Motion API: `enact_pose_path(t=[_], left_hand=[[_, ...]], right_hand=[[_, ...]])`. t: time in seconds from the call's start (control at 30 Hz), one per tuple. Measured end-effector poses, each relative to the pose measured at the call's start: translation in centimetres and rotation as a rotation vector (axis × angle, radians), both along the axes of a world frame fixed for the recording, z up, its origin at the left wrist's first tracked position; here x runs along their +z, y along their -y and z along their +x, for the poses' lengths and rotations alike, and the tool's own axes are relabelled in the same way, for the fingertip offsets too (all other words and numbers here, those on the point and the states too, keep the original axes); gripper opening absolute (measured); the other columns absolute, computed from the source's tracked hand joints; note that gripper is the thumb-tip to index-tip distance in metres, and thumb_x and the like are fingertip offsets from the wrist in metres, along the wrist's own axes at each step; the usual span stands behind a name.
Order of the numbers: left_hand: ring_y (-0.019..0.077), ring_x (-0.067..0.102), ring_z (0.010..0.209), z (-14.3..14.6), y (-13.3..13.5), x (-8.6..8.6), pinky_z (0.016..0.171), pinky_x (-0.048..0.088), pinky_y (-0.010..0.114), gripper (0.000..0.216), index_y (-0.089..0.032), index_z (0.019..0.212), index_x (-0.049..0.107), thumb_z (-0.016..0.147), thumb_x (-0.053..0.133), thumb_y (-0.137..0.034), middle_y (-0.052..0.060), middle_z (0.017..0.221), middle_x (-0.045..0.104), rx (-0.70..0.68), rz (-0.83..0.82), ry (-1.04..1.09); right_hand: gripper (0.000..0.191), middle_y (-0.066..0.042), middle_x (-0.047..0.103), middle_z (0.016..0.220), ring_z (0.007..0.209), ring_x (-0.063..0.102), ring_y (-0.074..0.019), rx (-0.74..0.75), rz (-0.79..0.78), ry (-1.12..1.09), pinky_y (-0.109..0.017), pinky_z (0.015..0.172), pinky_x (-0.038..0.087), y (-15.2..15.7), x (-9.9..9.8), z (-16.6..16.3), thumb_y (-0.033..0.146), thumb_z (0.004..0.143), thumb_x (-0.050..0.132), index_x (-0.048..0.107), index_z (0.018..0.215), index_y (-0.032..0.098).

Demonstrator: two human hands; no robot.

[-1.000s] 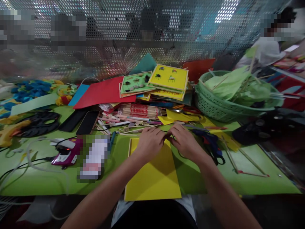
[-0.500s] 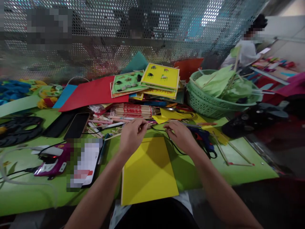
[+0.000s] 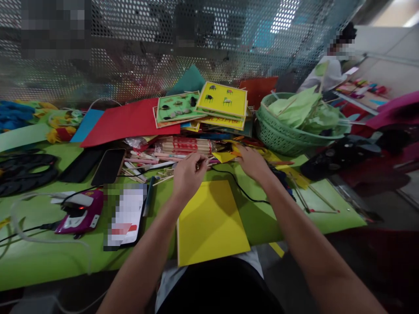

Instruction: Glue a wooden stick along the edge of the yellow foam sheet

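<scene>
A yellow board (image 3: pixel 212 226) with a pale edge lies at the near edge of the green table, partly over my lap. Above its far edge is my left hand (image 3: pixel 190 176), its fingers pinched together; what they hold is too small to make out. My right hand (image 3: pixel 252 163) reaches into the clutter beyond the board, fingers curled on orange-handled scissors (image 3: pixel 235 153), mostly hidden by the hand. Yellow paper scraps (image 3: pixel 224 156) lie between the hands. A black cable (image 3: pixel 237 185) curves across the table below my right hand.
Bundled sticks (image 3: pixel 185 146), pens and a red sheet (image 3: pixel 124 122) lie behind. Picture boards (image 3: pixel 222 100) are stacked near green baskets (image 3: pixel 278 135). At left are phones (image 3: pixel 109 166) and a purple power strip (image 3: pixel 80 216). Another person (image 3: pixel 327 72) sits far right.
My right hand has moved forward, away from the cable to the scissors. The left hand stays pinched above the board's far edge. The view has shifted slightly.
</scene>
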State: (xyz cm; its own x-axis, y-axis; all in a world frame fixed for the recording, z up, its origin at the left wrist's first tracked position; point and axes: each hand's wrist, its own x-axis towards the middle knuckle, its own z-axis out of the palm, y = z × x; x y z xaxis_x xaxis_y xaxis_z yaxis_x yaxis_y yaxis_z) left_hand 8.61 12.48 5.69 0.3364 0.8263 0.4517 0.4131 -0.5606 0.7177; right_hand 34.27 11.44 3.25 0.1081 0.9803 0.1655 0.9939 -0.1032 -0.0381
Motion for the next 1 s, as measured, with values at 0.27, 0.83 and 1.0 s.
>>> enact_pose_path(t=[0.27, 0.83, 1.0], left_hand=[[0.0166, 0.060, 0.074, -0.1, -0.5, -0.4, 0.071, 0.041, 0.027, 0.011, -0.019, 0.083, 0.064, 0.093, 0.059, -0.020, 0.002, 0.080, 0.068, -0.002, -0.050, 0.101], [0.0156, 0.058, 0.072, 0.1, -1.4, -0.9, 0.066, 0.039, 0.025, 0.014, -0.019, 0.076, 0.062, 0.091, 0.061, -0.019, 0.000, 0.073, 0.065, 0.035, -0.151, 0.259], [0.0156, 0.058, 0.072, 0.1, -1.6, -1.1, 0.067, 0.039, 0.025, 0.014, -0.019, 0.076, 0.062, 0.091, 0.060, -0.018, 0.000, 0.073, 0.064, 0.032, -0.171, 0.289]], right_hand=[[0.033, -0.018, 0.073, 0.122, 0.110, 0.067, -0.0322, -0.120, -0.096, 0.110, -0.040, 0.089, 0.052, -2.5, 1.1, -0.6, 0.024, 0.093, 0.054, 0.071, 0.121, 0.017], [0.028, -0.013, 0.071, 0.120, 0.105, 0.066, -0.0281, -0.092, -0.176, -0.013, -0.033, 0.082, 0.047, -3.7, 1.1, -0.3, 0.032, 0.086, 0.064, 0.069, 0.112, 0.020], [0.017, -0.013, 0.073, 0.108, 0.096, 0.067, -0.0276, -0.128, -0.127, -0.135, -0.034, 0.080, 0.046, -4.3, 0.8, -0.2, 0.026, 0.082, 0.066, 0.069, 0.097, 0.019]])
